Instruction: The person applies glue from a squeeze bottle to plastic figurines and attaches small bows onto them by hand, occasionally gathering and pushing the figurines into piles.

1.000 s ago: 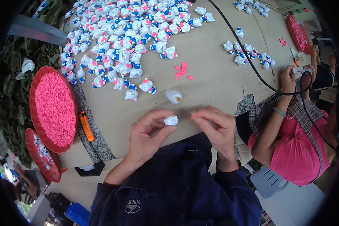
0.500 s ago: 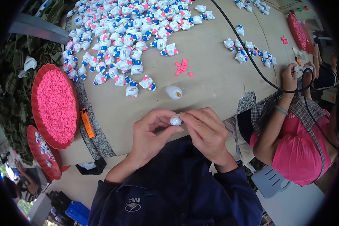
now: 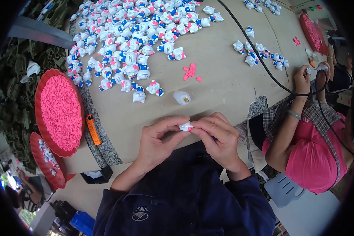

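**Both hands pinched on one tiny white figure**

Far left, 2 red trays: big one (image 3: 59,112) full of pink bits, smaller one (image 3: 47,159) lower down w/ a few figures in it. Orange lighter (image 3: 93,129) lies just beside the big tray on the desk (image 3: 224,90). Mid frame, left hand (image 3: 159,143) and right hand (image 3: 220,139) meet fingertip to fingertip, both clamped on a small white figure (image 3: 186,126), held over the desk's near edge, close to the person's chest. Little white bottle (image 3: 181,97) lies just beyond, small pink pile (image 3: 190,72) past that, big heap of white figures (image 3: 133,39) at the back. Right side, another person in pink (image 3: 314,157) works on their own piece.
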Available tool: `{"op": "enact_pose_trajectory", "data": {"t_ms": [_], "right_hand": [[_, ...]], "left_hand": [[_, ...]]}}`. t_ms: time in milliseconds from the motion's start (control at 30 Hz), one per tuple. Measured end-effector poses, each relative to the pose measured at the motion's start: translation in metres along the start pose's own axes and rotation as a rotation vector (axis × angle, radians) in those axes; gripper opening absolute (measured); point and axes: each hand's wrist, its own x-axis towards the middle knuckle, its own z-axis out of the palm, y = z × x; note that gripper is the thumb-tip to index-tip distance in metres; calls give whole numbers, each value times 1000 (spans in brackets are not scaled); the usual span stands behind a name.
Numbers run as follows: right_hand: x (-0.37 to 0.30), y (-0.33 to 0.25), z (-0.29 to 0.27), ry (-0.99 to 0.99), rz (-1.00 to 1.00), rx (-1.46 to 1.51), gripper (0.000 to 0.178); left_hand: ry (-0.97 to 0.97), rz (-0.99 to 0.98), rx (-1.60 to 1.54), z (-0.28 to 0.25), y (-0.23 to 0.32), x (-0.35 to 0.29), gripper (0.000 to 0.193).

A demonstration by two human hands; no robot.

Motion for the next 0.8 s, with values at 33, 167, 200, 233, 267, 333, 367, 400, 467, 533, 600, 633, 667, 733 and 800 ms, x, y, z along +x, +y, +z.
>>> {"op": "enact_pose_trajectory", "data": {"t_ms": [33,167,200,233,267,333,367,400,467,533,600,633,667,733,800], "right_hand": [[0,0,0,4,-12,7,18],[0,1,0,5,65,33,16],[-1,3,0,-5,157,133,16],[0,5,0,-18,246,234,17],[1,6,-1,-18,247,237,17],[3,5,-4,-80,279,297,18],[4,3,-3,-79,275,296,18],[4,0,-2,-74,231,261,17],[3,0,0,-68,188,231,16],[2,1,2,-49,137,192,18],[0,4,7,-33,114,199,18],[0,6,10,-19,96,205,18],[0,7,13,-15,91,206,18],[1,8,18,17,82,227,16],[2,9,21,25,76,232,16]], "left_hand": [[2,-12,-23,1,2,0,32],[-8,-65,-67,-2,0,1,30],[-39,-124,-104,-6,1,1,30],[-66,-182,-142,-9,3,2,30],[-66,-183,-140,-8,3,2,30],[-27,-212,-174,-4,5,1,28],[-28,-208,-173,-3,4,1,28],[-16,-145,-142,-2,1,0,28],[-3,-86,-107,-1,-1,0,28],[27,-65,-9,0,1,-1,29],[36,-35,-6,-3,-1,-2,29],[47,-10,-5,-4,-3,-1,30],[45,-5,-2,-5,-3,-1,30],[47,-4,39,-8,-2,-1,26],[45,-8,41,-10,0,2,26]]}}
